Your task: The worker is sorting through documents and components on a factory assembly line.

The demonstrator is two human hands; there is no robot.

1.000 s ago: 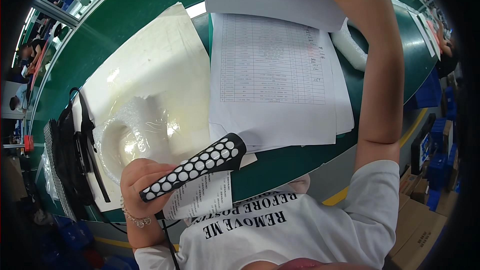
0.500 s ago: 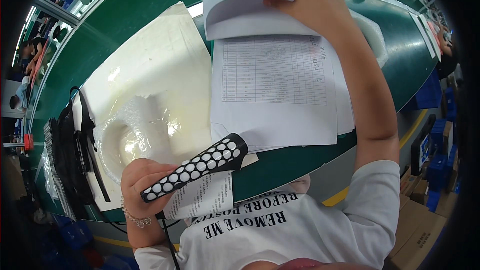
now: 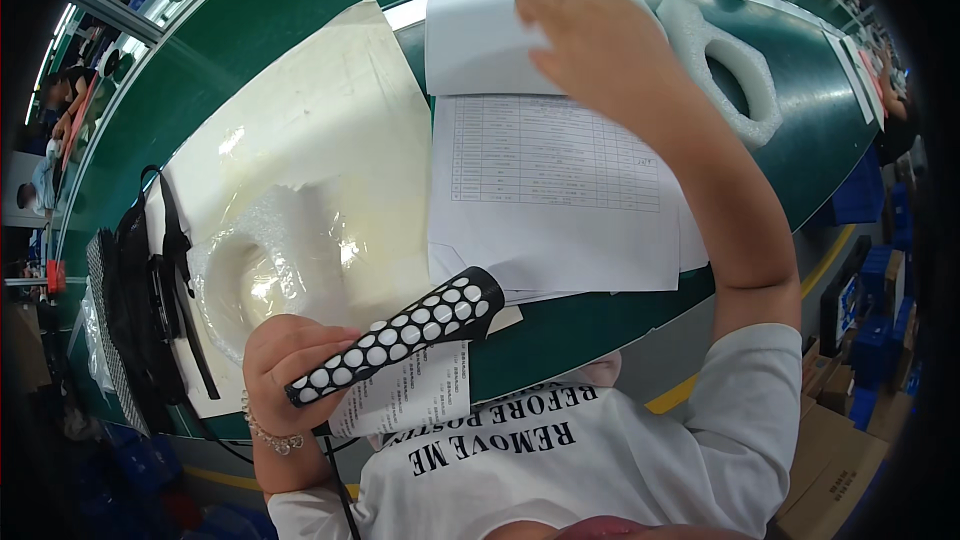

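One black tapered piece with white dots [image 3: 400, 335] — held in the curled left hand [image 3: 285, 375] — points its wide end at the near left corner of the white printed paper stack [image 3: 560, 220]. At the stack's far end, the right hand [image 3: 605, 50] is over the folded-back white sheet [image 3: 475, 40], blurred; whether it pinches it I cannot tell. Right of the stack lies an angular white foam ring [image 3: 763, 105]; left, a plastic-wrapped white foam piece [image 3: 295, 230].
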